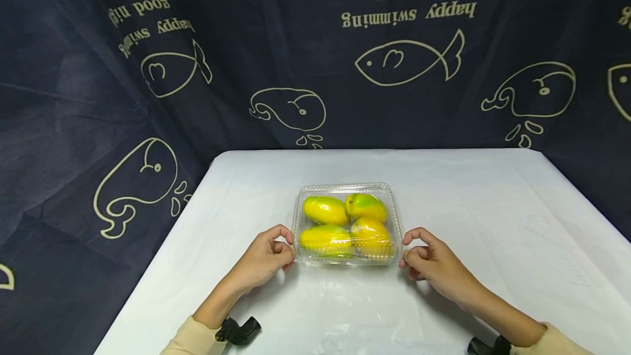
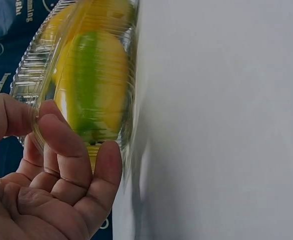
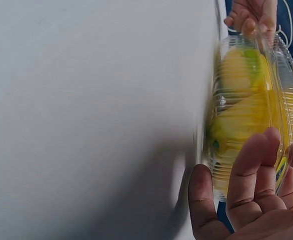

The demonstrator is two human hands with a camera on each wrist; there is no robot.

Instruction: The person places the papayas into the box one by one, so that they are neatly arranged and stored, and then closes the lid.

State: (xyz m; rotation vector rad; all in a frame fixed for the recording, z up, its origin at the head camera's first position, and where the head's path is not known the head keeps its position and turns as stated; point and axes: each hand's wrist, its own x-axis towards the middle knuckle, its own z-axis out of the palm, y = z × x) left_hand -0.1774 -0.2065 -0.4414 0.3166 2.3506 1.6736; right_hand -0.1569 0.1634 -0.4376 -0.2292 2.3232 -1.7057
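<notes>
A clear plastic clamshell box [image 1: 397, 207] with a ribbed edge stands on the table, its lid lying over several yellow-green mangoes [image 1: 325, 210]. At the box's near left corner, my left hand [image 1: 266, 256] pinches the rim between thumb and fingers. My right hand [image 1: 436, 267] pinches the rim at the near right corner. In the left wrist view, one mango [image 2: 99, 82] shows through the ribbed side, close to the fingers. The right wrist view shows the mangoes [image 3: 241, 120] through the front wall, with both hands at opposite ends.
A white cloth [image 1: 345, 311] covers the table under the box. Behind and to the left hangs a dark blue curtain [image 1: 305, 26] printed with fish, whales and lettering. Black wrist devices [image 1: 239, 331] sit at both sleeves.
</notes>
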